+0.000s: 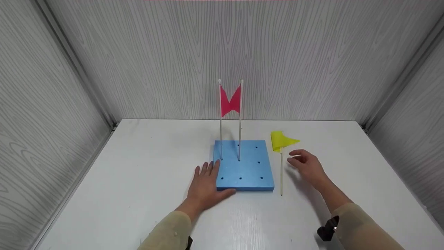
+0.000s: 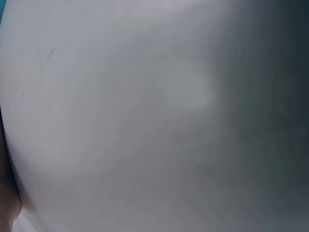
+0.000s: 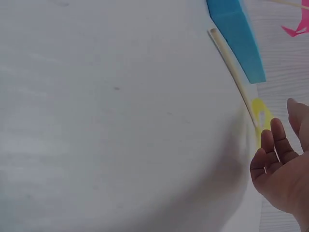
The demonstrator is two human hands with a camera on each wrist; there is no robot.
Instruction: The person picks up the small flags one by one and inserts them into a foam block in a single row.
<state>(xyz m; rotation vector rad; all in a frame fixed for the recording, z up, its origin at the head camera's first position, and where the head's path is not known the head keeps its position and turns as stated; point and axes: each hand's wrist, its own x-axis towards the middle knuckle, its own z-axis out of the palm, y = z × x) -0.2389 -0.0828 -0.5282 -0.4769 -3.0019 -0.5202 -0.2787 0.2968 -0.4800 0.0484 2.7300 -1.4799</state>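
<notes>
Two red flags on thin pale sticks stand upright in holes of a blue board (image 1: 249,170); one red flag (image 1: 225,104) is at the left, the other red flag (image 1: 236,99) beside it. My left hand (image 1: 204,187) lies with straight fingers along the board's left side, thumb at its front edge. To the right of the board a yellow flag (image 1: 279,140) lies on the table, its stick (image 3: 236,77) alongside the board. My right hand (image 1: 307,167) hovers just right of that stick, fingers loosely bent and holding nothing; in the right wrist view its fingers (image 3: 276,140) overlap the yellow cloth.
The board has several small holes across its top. A white table (image 1: 156,156) lies under everything, enclosed by a wood-grained back wall (image 1: 156,59) and side walls. The left wrist view shows mostly blurred table surface.
</notes>
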